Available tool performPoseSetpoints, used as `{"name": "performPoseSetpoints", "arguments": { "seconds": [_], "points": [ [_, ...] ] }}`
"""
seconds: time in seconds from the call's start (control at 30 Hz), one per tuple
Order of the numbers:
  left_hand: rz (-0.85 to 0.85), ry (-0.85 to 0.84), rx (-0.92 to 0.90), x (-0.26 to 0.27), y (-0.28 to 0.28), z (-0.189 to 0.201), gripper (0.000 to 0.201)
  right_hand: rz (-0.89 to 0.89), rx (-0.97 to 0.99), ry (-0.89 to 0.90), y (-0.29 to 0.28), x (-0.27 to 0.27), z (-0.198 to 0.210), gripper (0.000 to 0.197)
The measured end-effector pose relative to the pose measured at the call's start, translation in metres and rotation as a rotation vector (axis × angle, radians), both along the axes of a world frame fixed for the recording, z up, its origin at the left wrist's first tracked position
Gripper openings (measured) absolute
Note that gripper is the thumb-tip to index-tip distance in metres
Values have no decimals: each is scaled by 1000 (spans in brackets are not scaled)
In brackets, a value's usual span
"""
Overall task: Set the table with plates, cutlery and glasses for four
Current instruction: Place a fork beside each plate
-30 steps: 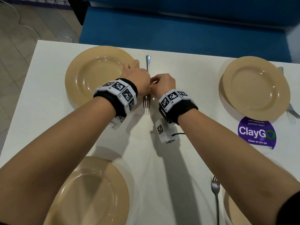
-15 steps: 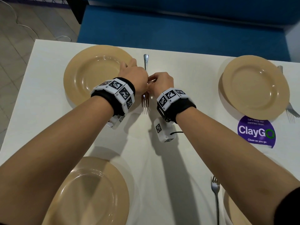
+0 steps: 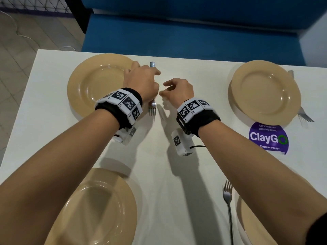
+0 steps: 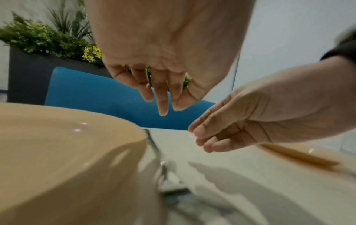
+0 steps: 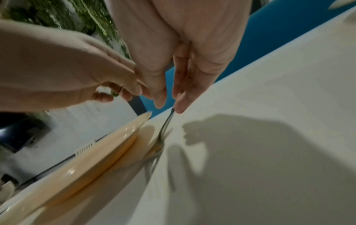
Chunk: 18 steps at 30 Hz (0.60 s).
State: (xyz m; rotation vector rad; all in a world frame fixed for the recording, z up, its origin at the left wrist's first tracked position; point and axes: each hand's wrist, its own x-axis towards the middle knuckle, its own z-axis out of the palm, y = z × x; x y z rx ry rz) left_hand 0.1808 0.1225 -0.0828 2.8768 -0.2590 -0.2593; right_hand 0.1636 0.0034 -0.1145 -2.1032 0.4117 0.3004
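A silver fork [image 3: 152, 107] lies on the white table [image 3: 185, 71], just right of the far-left tan plate [image 3: 99, 85]. My left hand [image 3: 143, 76] hovers over its handle and hides the middle of it. In the left wrist view the left hand [image 4: 163, 99] hangs with relaxed fingers and holds nothing, above the fork [image 4: 159, 167]. My right hand [image 3: 177, 91] is apart to the right, fingers loose. In the right wrist view the right hand [image 5: 169, 99] hangs empty just above the fork's handle [image 5: 165, 126].
Three more tan plates: far right [image 3: 265, 91], near left [image 3: 99, 209], near right [image 3: 251, 223]. A fork [image 3: 304, 115] lies by the far-right plate and another fork [image 3: 228, 200] left of the near-right plate. A purple ClayGo sticker [image 3: 269, 138] marks the table. A blue bench [image 3: 177, 32] runs behind.
Both hands were together on the fork; now they have let go and drawn apart, the right hand moving right. The fork lies beside the far-left plate.
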Motion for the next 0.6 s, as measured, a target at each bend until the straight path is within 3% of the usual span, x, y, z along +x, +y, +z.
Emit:
{"name": "performPoseSetpoints", "arguments": {
  "seconds": [0.17,0.33,0.5,0.6],
  "points": [
    [92,21,-332,-25,-46,25,40,-126,-53,-105,-62,-29,34,35],
    [39,126,-551,-65,-140,45,37,-289,-149,-148,-158,-75,64,35],
    [-159,235,-558,-118,-260,45,37,-445,-253,-97,-278,-137,67,31],
    [-265,281,-463,-148,-342,32,41,-521,-311,-30,-364,-178,56,30]
  ]
}}
